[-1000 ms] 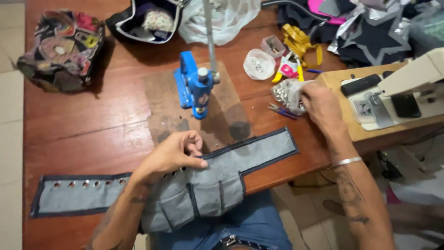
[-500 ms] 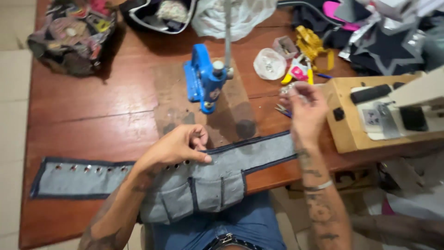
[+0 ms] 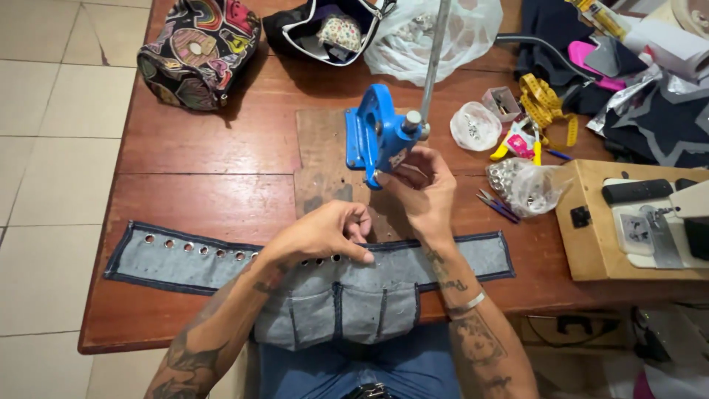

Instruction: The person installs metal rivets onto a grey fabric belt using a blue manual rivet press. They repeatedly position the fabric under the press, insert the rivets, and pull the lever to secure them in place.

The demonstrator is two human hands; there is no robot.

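We see one blue cast-metal hand press (image 3: 377, 137) upright on a dark worn board (image 3: 321, 159) on the brown wooden table (image 3: 199, 199); its grey lever (image 3: 434, 55) runs out of the top of the frame. Right hand (image 3: 421, 188) is up at the press base, fingers curled close around something small under the die. We can't tell what, it's hidden by the fingers and the press body. Left hand (image 3: 325, 233) lies flat-ish on the long grey denim belt with dark trim (image 3: 221, 258), fingertips pressed together at its upper edge, pinning it down. The belt lies along the near table edge, its pocket section (image 3: 354, 310) hanging over towards the lap. We count about nine metal eyelets along the belt's left half; any further ones are covered by the left hand. Pockets: three visible; the left one is partly under the forearm.

Around: one patchwork multicoloured bag (image 3: 199, 48), one open black bag (image 3: 325, 29), two clear plastic bags (image 3: 528, 185) with small metal parts, one yellow measuring tape (image 3: 546, 103). Sewing machine (image 3: 665, 222) at right is cut off by the frame.
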